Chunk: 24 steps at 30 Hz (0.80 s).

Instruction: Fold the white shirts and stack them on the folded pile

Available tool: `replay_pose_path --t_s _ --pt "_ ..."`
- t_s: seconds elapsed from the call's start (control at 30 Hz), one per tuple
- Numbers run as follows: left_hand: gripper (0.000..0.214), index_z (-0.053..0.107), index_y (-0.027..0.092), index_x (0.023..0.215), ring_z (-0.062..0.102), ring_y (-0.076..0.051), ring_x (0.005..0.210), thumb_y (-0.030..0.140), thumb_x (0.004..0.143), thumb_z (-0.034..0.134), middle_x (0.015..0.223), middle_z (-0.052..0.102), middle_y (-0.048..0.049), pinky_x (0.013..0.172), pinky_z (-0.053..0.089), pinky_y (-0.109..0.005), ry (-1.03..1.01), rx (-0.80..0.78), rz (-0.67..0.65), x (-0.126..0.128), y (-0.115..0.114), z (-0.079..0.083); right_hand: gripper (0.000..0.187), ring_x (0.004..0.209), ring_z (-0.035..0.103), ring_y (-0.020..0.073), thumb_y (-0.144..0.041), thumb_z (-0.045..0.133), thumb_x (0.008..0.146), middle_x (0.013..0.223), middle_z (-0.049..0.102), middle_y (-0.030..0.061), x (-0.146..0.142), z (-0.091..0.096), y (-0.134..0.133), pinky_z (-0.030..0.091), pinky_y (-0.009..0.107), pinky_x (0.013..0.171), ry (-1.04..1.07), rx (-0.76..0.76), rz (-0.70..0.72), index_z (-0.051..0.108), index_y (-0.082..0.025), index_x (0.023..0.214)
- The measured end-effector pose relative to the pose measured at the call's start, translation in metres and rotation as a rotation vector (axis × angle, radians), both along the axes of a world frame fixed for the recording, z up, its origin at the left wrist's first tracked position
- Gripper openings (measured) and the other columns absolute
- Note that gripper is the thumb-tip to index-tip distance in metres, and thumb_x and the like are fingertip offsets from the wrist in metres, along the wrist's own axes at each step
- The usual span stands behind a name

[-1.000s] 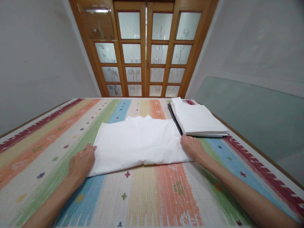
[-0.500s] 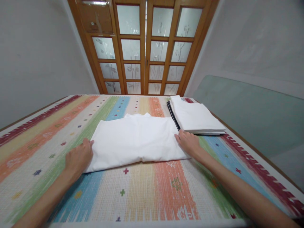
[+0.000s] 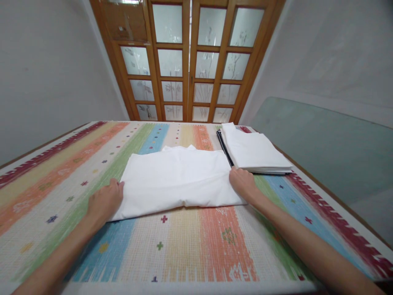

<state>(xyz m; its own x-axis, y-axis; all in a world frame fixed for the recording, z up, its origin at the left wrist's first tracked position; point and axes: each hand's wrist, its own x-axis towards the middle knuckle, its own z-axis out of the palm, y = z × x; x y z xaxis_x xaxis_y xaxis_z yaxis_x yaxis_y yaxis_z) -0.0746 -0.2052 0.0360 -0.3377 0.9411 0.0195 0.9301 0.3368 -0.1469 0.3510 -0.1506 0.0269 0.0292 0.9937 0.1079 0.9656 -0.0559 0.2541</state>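
A folded white shirt [image 3: 178, 178] lies flat in front of me, with a small collar-like edge poking out at its far side. My left hand [image 3: 106, 200] is closed on its left edge, the thumb against the cloth. At the right edge my right hand [image 3: 242, 180] grips the cloth with curled fingers, close to the corner of a folded stack. A faint crease runs across the shirt towards my right hand. The fingertips of both hands are partly hidden.
A stack of folded white cloth [image 3: 258, 149] with black trim sits at the far right, beside the shirt. Beneath everything is a striped, patterned tablecloth [image 3: 181, 254]. Wooden doors with glass panes [image 3: 202, 92] stand beyond the table; a pale green panel [image 3: 322, 143] leans along the right wall.
My right hand has shifted slightly right, pulling a crease into the cloth, and its fingers are more tucked in. My left hand keeps its hold. The view has moved a little.
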Motion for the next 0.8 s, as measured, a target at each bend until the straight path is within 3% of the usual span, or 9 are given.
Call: replay_pose_path --t_s 0.2,0.4,0.57,0.8 --pt "0.057 0.066 0.009 0.106 0.068 -0.037 0.093 0.044 0.091 0.024 0.097 0.071 -0.0232 0.075 0.049 -0.042 -0.105 0.038 -0.048 -0.011 0.033 0.004 0.03 0.086 0.071 0.0237 -0.007 0.03 0.096 0.101 0.065 0.0202 -0.019 0.015 0.01 0.052 0.028 0.069 -0.038 0.099 0.113 0.055 -0.009 0.112" --pt "0.053 0.067 0.009 0.107 0.067 -0.032 0.095 0.044 0.09 0.031 0.101 0.072 -0.0196 0.078 0.049 -0.038 -0.166 0.106 -0.085 -0.01 0.065 0.007 0.032 0.09 0.07 0.0234 -0.006 0.032 0.095 0.101 0.065 0.0207 -0.028 0.016 0.041 0.052 0.028 0.071 -0.024 0.079 0.076 0.053 -0.007 0.119" --pt "0.05 0.068 0.009 0.099 0.066 -0.03 0.094 0.038 0.093 0.028 0.1 0.071 -0.0209 0.079 0.048 -0.036 -0.093 0.209 -0.119 -0.004 0.061 0.01 0.031 0.093 0.07 0.0227 -0.006 0.034 0.095 0.101 0.065 0.0212 -0.027 0.011 0.056 0.051 0.028 0.073 -0.008 0.067 0.066 0.053 -0.007 0.12" --pt "0.058 0.062 0.007 0.112 0.068 -0.033 0.083 0.038 0.099 0.014 0.088 0.07 -0.0215 0.066 0.047 -0.037 0.037 0.268 -0.024 0.011 0.053 0.007 0.033 0.092 0.069 0.0218 -0.008 0.03 0.097 0.11 0.061 0.0225 -0.027 0.006 0.059 0.051 0.028 0.075 -0.017 0.074 0.081 0.053 -0.009 0.12"
